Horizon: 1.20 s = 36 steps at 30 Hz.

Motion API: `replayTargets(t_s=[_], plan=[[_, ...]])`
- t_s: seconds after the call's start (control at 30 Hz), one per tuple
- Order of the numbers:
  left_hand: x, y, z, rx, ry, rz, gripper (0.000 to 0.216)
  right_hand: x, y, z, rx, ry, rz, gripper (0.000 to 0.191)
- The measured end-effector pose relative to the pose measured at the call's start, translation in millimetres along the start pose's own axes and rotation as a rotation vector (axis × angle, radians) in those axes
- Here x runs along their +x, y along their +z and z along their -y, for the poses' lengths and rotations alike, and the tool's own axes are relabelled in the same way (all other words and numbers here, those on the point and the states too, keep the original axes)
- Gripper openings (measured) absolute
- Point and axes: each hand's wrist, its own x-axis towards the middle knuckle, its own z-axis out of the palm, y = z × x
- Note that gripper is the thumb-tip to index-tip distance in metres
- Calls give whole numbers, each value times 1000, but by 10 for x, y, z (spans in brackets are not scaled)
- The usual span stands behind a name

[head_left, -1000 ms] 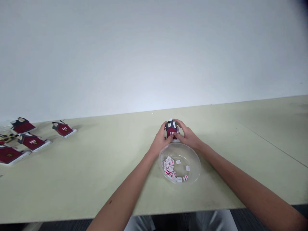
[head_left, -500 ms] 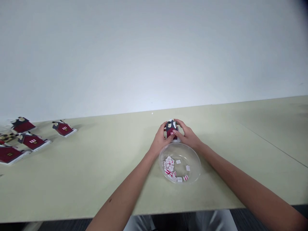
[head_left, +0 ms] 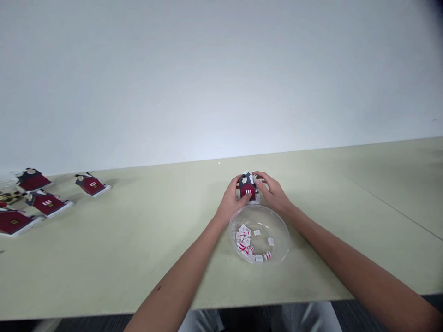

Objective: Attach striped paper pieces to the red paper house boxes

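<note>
A small model house (head_left: 248, 188) with dark red walls, a dark roof with white trim and a striped piece on its front stands upright on a white base. My left hand (head_left: 231, 199) is closed round its left side, thumb across the lower front. At the right edge of the roof, my right hand (head_left: 274, 191) has its thumb and curled fingers against the house; whether a small piece lies between them is hidden. Just in front of the house is a clear round plastic bowl (head_left: 284, 226) holding several small white and red-striped pieces (head_left: 243, 232).
Similar red houses stand on the pale table (head_left: 148, 221) at the far left, one house (head_left: 92, 185) apart from the others. A spotted object (head_left: 12, 198) lies among them. Behind the table rises a plain wall (head_left: 207, 83). A tiny white scrap (head_left: 219, 163) lies near the wall.
My right thumb has moved off the house's front, up and right to the roof edge, uncovering the striped piece. My left hand still holds the house.
</note>
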Motion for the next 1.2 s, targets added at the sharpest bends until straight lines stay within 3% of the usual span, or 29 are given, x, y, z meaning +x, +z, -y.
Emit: replayTargets(t_s=[0.8,1.2], plan=[[5,-7,56,63,65,11,66,-29,-37,-38,94,35,100,55],[0,5,14,77,38,-4,64,-23,28,-77,-21,5,-12,49]])
